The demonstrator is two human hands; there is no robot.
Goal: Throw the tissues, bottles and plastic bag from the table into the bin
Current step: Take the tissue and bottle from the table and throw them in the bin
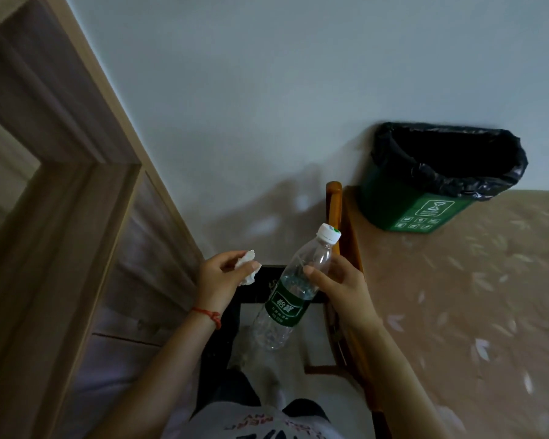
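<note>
**Two hands full, bin ahead**

Grips crumpled tissue in left hand; holds clear bottle, white-capped and tilted, in right hand; green bin with black liner standing well apart on patterned table, against the wall; wooden chair rail between; door frame at left.

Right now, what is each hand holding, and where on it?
Left hand: a crumpled tissue, pinched in its fingers. Right hand: a clear bottle, gripped around its upper body, above the green label.
</note>
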